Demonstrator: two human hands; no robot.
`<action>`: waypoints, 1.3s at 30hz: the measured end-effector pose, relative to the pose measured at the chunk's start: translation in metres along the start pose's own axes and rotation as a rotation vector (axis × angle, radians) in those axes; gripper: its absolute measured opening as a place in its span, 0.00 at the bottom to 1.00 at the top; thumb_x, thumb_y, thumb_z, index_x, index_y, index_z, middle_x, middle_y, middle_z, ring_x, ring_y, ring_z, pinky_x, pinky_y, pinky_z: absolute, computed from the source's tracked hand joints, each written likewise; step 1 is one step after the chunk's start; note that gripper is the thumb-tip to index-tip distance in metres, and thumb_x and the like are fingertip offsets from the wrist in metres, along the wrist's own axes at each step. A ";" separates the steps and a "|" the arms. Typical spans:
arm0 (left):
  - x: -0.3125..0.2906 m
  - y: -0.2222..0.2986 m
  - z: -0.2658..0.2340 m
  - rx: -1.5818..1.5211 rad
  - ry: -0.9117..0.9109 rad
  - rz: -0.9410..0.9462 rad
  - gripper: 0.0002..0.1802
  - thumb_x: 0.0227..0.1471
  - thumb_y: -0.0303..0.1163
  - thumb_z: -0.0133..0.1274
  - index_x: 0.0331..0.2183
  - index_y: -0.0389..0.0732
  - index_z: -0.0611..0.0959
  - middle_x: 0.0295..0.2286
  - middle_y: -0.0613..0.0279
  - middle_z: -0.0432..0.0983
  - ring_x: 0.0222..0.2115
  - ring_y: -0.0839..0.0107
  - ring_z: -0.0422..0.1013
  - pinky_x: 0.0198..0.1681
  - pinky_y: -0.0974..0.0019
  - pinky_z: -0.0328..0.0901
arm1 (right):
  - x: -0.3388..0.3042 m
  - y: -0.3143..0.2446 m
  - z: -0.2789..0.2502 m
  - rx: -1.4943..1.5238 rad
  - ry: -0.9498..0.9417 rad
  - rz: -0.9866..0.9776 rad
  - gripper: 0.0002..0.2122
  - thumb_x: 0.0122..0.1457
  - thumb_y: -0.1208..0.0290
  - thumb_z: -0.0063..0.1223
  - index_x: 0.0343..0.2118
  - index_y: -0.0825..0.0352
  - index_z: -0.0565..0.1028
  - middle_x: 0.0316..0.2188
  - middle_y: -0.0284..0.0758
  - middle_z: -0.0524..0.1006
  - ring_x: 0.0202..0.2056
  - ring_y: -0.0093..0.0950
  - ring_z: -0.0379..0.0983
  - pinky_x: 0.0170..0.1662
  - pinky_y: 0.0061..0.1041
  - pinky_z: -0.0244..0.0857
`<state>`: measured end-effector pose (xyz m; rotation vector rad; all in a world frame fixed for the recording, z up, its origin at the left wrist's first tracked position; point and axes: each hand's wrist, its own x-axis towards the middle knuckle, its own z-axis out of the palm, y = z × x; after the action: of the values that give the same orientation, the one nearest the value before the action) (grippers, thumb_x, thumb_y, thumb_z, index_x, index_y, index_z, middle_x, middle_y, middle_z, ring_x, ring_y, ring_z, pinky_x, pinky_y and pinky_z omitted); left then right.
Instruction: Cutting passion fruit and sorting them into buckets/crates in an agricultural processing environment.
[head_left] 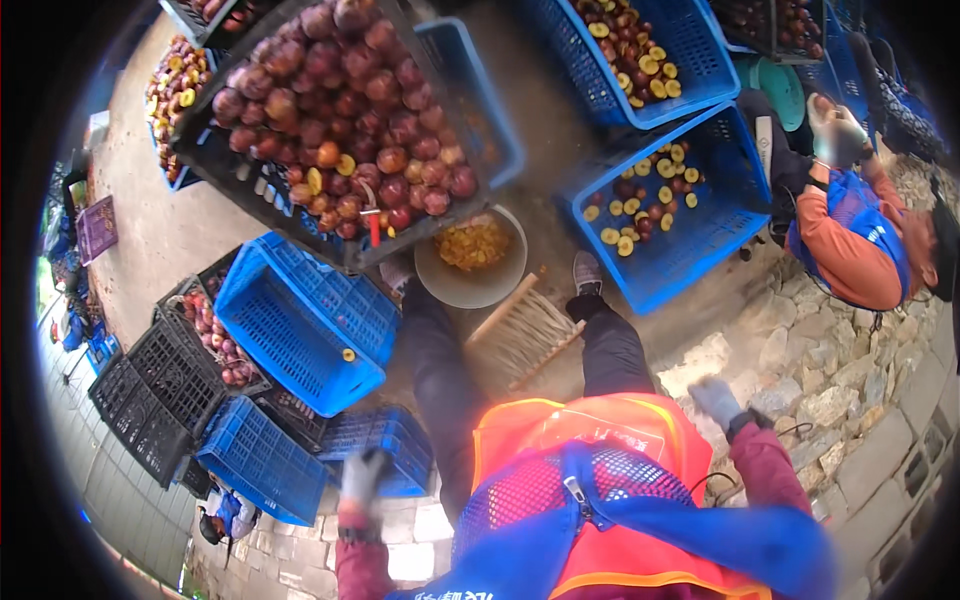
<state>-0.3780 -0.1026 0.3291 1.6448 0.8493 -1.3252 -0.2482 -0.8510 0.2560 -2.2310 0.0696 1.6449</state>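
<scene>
My left hand [364, 476], in a grey glove, hangs low beside a blue crate [395, 445]. Motion smears its fingers. My right hand [716, 399], also gloved in grey, is held out at my right over the stony ground, fingers loosely apart with nothing in them. Ahead of me, a tilted black crate [215, 150] is heaped with dark red plums [345, 105]. A small red-handled tool [375, 229] lies at its near edge. Between my feet stand a round basin [465, 297] with yellow fruit pieces [470, 245] and a low stool [525, 335] with a woven seat.
At the right, a blue crate [665, 283] holds halved plums [645, 200]; another blue crate [700, 108] of halves is behind it. A co-worker [860, 235] sits at far right. Blue crates [300, 330] and black crates [165, 385] crowd my left. Rough stones [840, 355] lie at right.
</scene>
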 end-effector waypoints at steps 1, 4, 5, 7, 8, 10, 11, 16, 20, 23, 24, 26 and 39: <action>0.061 0.025 -0.010 -0.003 0.132 0.094 0.20 0.57 0.40 0.60 0.49 0.43 0.87 0.45 0.47 0.85 0.50 0.50 0.80 0.52 0.50 0.75 | 0.046 -0.024 -0.006 0.040 0.106 0.125 0.18 0.64 0.61 0.60 0.52 0.67 0.81 0.45 0.46 0.84 0.48 0.43 0.82 0.51 0.39 0.74; 0.250 0.082 0.003 0.112 0.239 0.275 0.23 0.56 0.43 0.62 0.51 0.43 0.87 0.47 0.48 0.85 0.52 0.51 0.80 0.54 0.50 0.74 | 0.204 -0.141 0.004 0.065 0.223 -0.138 0.25 0.63 0.60 0.62 0.60 0.65 0.74 0.53 0.48 0.81 0.54 0.46 0.78 0.57 0.39 0.71; 0.301 0.088 0.020 0.211 0.179 0.243 0.24 0.55 0.44 0.63 0.51 0.44 0.87 0.47 0.48 0.85 0.52 0.51 0.80 0.54 0.50 0.74 | 0.253 -0.184 0.013 0.056 0.226 -0.205 0.28 0.63 0.59 0.63 0.63 0.65 0.72 0.55 0.49 0.79 0.56 0.46 0.77 0.59 0.39 0.70; 0.391 0.088 0.067 0.467 -0.003 0.079 0.27 0.54 0.46 0.64 0.53 0.44 0.87 0.49 0.49 0.85 0.54 0.52 0.80 0.55 0.49 0.74 | 0.340 -0.252 0.045 -0.020 0.214 -0.229 0.34 0.62 0.58 0.65 0.69 0.64 0.67 0.61 0.51 0.77 0.60 0.48 0.75 0.64 0.39 0.68; 0.425 0.081 0.092 0.585 -0.097 -0.031 0.28 0.54 0.47 0.65 0.53 0.44 0.87 0.49 0.49 0.85 0.54 0.52 0.79 0.56 0.49 0.74 | 0.373 -0.270 0.060 -0.065 0.207 -0.215 0.36 0.61 0.57 0.66 0.70 0.64 0.66 0.61 0.51 0.77 0.60 0.49 0.75 0.63 0.39 0.68; 0.470 0.054 0.126 0.705 -0.236 -0.232 0.30 0.53 0.49 0.67 0.54 0.45 0.87 0.50 0.50 0.85 0.55 0.53 0.79 0.57 0.49 0.74 | 0.433 -0.304 0.092 -0.088 0.075 -0.142 0.40 0.59 0.55 0.67 0.71 0.64 0.64 0.61 0.53 0.76 0.60 0.50 0.75 0.63 0.40 0.69; 0.485 0.037 0.134 0.687 -0.251 -0.296 0.31 0.53 0.50 0.67 0.55 0.45 0.87 0.51 0.50 0.85 0.56 0.53 0.79 0.57 0.49 0.74 | 0.449 -0.305 0.107 -0.084 0.004 -0.109 0.41 0.58 0.54 0.68 0.72 0.64 0.63 0.62 0.54 0.75 0.60 0.51 0.75 0.63 0.41 0.69; 0.520 -0.040 0.155 0.355 -0.283 -0.225 0.34 0.53 0.48 0.67 0.59 0.48 0.82 0.52 0.51 0.84 0.56 0.54 0.79 0.56 0.48 0.74 | 0.470 -0.292 0.154 -0.046 0.013 -0.006 0.41 0.58 0.47 0.66 0.70 0.65 0.66 0.55 0.54 0.80 0.56 0.53 0.78 0.59 0.43 0.71; 0.482 -0.006 0.121 0.599 -0.215 -0.091 0.29 0.53 0.43 0.66 0.55 0.46 0.84 0.50 0.52 0.85 0.54 0.52 0.80 0.56 0.49 0.74 | 0.448 -0.310 0.139 -0.180 -0.145 0.119 0.40 0.59 0.43 0.64 0.68 0.67 0.68 0.49 0.53 0.83 0.53 0.52 0.79 0.57 0.44 0.73; 0.470 0.003 0.073 0.645 -0.139 -0.013 0.29 0.53 0.42 0.66 0.56 0.45 0.83 0.51 0.51 0.85 0.54 0.50 0.80 0.58 0.47 0.72 | 0.431 -0.330 0.140 -0.333 -0.296 0.134 0.40 0.62 0.41 0.60 0.69 0.67 0.68 0.49 0.53 0.83 0.53 0.51 0.80 0.56 0.44 0.73; 0.460 0.002 0.064 0.633 -0.129 -0.020 0.31 0.54 0.43 0.65 0.58 0.45 0.82 0.53 0.51 0.83 0.55 0.49 0.79 0.59 0.45 0.71 | 0.425 -0.335 0.147 -0.384 -0.334 0.128 0.40 0.63 0.41 0.59 0.69 0.67 0.67 0.50 0.53 0.83 0.53 0.50 0.80 0.56 0.43 0.73; 0.452 0.003 0.049 0.634 -0.127 -0.012 0.35 0.55 0.45 0.64 0.62 0.45 0.79 0.58 0.51 0.80 0.58 0.48 0.77 0.62 0.43 0.69 | 0.412 -0.341 0.169 -0.382 -0.085 0.297 0.39 0.65 0.40 0.55 0.70 0.65 0.67 0.51 0.52 0.82 0.54 0.49 0.80 0.56 0.44 0.73; 0.327 0.117 0.017 0.554 -0.379 0.505 0.23 0.59 0.50 0.59 0.42 0.37 0.83 0.34 0.40 0.84 0.36 0.40 0.81 0.42 0.40 0.75 | 0.336 -0.413 0.109 -0.625 -0.617 -0.239 0.22 0.69 0.50 0.45 0.41 0.61 0.88 0.38 0.44 0.87 0.40 0.46 0.85 0.44 0.48 0.77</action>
<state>-0.2117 -0.1667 0.0306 1.7658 -0.1794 -1.4984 -0.1368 -0.3730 0.0235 -1.8683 -0.9414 2.3420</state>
